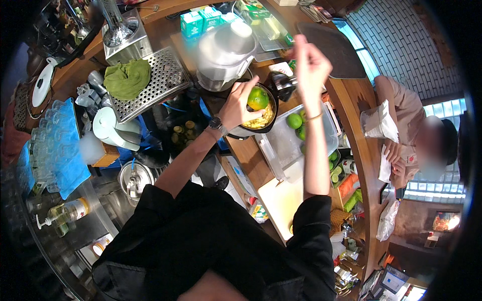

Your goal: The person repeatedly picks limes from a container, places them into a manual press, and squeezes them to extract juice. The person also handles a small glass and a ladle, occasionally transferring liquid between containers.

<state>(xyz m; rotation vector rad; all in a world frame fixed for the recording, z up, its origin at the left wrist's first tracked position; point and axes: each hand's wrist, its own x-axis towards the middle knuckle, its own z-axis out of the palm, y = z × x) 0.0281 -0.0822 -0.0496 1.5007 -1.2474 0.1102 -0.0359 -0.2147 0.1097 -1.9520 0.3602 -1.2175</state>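
My left hand [238, 104], with a watch at its wrist, is curled round a green citrus fruit [258, 98]. The fruit is over a round black bowl [273, 120] that holds wet yellow pulp [260, 121]. Higher and to the right, my right hand [312, 65] is raised with its fingers drawn together; whether something small is between them I cannot make out. Beside its wrist is a dark, shiny metal piece [284, 86], its kind unclear. Several green limes [294, 121] lie in a clear plastic tub [273, 146] beneath my right forearm.
A grey-white appliance [223, 55] stands behind the bowl. Left of it, a green cloth [127, 80] lies on a perforated metal tray [168, 75]. A pale cutting board [283, 200] is nearer me. Across the counter at right, a person [409, 120] stands by a plastic-wrapped container [377, 123].
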